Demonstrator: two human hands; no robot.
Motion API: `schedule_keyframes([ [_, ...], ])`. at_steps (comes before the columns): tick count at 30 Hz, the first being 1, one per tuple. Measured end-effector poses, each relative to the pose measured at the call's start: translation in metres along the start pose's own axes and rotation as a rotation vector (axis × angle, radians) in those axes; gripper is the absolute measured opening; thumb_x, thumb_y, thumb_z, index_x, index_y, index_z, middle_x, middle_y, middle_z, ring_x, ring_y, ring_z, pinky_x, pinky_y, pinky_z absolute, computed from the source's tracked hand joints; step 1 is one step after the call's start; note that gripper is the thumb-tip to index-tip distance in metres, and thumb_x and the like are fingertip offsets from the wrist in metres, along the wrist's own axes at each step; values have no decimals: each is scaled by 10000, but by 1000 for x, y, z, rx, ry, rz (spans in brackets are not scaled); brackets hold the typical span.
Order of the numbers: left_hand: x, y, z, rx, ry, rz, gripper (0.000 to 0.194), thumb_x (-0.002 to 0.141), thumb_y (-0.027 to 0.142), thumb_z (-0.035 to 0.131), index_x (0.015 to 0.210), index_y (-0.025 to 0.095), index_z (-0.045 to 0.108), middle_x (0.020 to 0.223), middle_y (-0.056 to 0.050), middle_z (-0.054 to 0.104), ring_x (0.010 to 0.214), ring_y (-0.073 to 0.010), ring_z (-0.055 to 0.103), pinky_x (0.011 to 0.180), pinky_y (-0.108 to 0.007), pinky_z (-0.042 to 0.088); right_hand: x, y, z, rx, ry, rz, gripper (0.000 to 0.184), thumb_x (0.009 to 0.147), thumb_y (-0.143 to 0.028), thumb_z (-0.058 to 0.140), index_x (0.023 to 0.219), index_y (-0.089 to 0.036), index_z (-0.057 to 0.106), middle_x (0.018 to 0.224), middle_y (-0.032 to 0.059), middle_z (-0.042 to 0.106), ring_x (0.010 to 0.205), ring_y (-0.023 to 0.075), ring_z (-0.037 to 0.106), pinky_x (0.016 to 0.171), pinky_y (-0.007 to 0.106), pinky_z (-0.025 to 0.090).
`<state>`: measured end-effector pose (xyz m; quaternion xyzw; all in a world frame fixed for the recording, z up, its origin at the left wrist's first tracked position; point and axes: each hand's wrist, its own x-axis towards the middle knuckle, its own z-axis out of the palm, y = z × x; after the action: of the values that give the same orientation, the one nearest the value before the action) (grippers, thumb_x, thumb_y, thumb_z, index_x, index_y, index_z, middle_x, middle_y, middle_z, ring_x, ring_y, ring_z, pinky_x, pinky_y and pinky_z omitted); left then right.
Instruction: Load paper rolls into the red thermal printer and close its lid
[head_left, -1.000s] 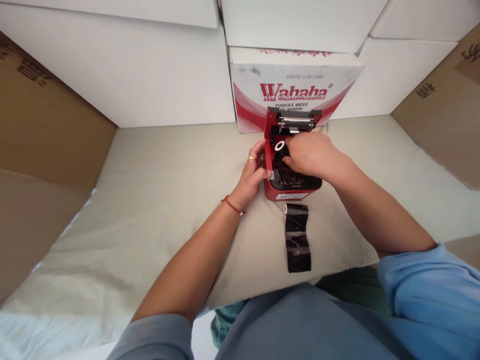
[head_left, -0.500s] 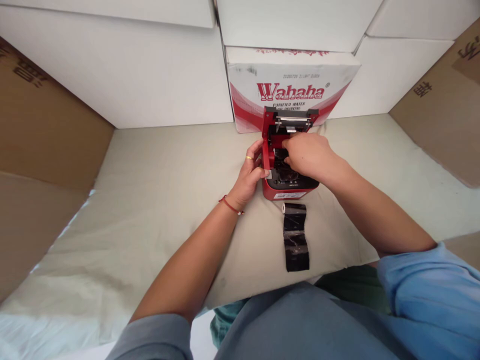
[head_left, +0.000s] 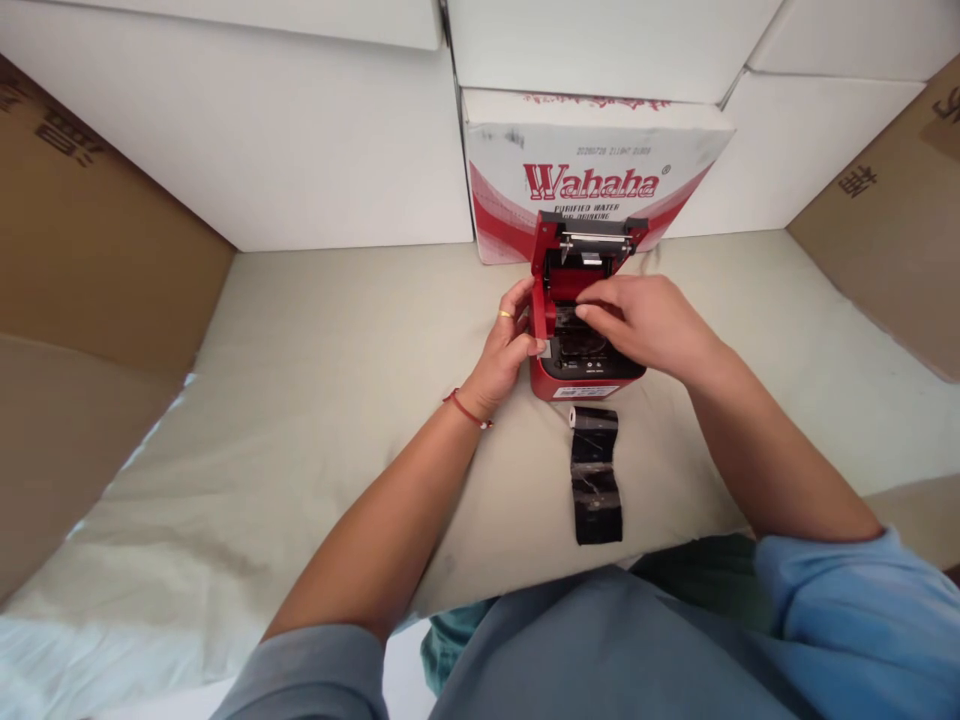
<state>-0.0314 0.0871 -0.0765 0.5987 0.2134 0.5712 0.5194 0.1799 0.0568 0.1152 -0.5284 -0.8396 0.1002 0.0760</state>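
A red and black label printer [head_left: 592, 391] stands on the cloth with its lid raised. My left hand [head_left: 504, 355] grips its left side, thumb at the front corner and fingers along the wall. Inside the compartment lies a black roll [head_left: 568, 318], its loose end draped over the front panel. Over the opening is my right hand [head_left: 651, 318], with thumb and index finger stretched out and a small gap between them. Their tips are at the roll; whether they touch it I cannot tell. My other right fingers are hidden.
A second black roll [head_left: 596, 470], partly unrolled, lies in front of the printer. Behind it stands a Wahaha water carton [head_left: 495, 180] against white boxes [head_left: 337, 150]. Brown cardboard [head_left: 112, 200] rises at the left, with more cardboard [head_left: 892, 230] at the right.
My right hand has lifted slightly out of the compartment, and its thumb and index finger have straightened. My left hand keeps its hold on the printer. The view has shifted a little.
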Motion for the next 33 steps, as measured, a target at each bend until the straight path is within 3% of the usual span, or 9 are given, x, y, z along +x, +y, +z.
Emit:
schedule_keyframes([
  [7,-4,5,2,44,24,-13,1006,857,836,880,1699,453,483,1837,-56,490,1712,-413,473,1411,-590,430,-92,22,38,210,184,-249,456,1166,-409,606,1572,-275,763,1686,139,738,1622,344,645,1353,626,516],
  [11,-13,33,9,300,210,64,808,977,813,763,1660,439,545,1816,-62,449,1759,-418,366,1450,-635,345,-102,32,47,154,219,-219,407,1177,-362,576,1513,-335,804,1704,101,728,1690,335,582,1392,666,464],
  [14,-20,65,23,583,326,292,553,1070,624,714,1557,368,664,1658,-101,562,1671,-426,451,1467,-700,259,-99,40,47,152,247,-236,364,1173,-361,594,1436,-350,846,1690,88,741,1700,337,565,1380,665,476],
  [16,-25,81,37,739,280,440,519,1036,557,741,1511,348,718,1527,-107,640,1571,-441,535,1432,-734,301,-97,43,47,179,273,-268,350,1167,-359,613,1421,-346,854,1678,93,750,1698,338,565,1371,659,491],
  [20,-35,84,60,904,-18,558,639,971,323,769,1599,420,697,1330,-68,785,1310,-383,698,1246,-627,456,-96,45,43,255,286,-319,328,1158,-406,638,1375,-331,873,1648,104,771,1675,349,584,1362,651,503],
  [23,-41,75,67,954,-83,508,696,981,235,757,1636,452,673,1281,-50,832,1192,-343,731,1165,-569,435,-83,46,29,293,309,-220,411,1187,-499,545,1402,-341,856,1648,94,769,1629,339,627,1379,630,479],
  [26,-42,72,66,984,-61,518,676,992,227,762,1617,474,690,1255,-42,841,1153,-332,724,1118,-548,405,-45,52,15,304,436,40,569,1238,-560,362,1634,-349,712,1713,86,714,1624,300,632,1376,561,483],
  [29,-40,76,67,1034,-36,579,636,991,214,770,1575,462,728,1194,-41,843,1106,-318,717,1060,-525,405,4,62,9,327,459,166,683,1198,-706,478,1799,-384,527,1792,83,638,1678,309,584,1355,523,513],
  [33,-37,85,73,1213,6,657,442,1014,195,749,1406,385,820,1111,-47,845,1070,-276,733,1001,-476,442,34,62,11,627,462,66,658,1212,-737,421,1589,-326,771,1572,59,815,1562,275,697,1375,477,507],
])
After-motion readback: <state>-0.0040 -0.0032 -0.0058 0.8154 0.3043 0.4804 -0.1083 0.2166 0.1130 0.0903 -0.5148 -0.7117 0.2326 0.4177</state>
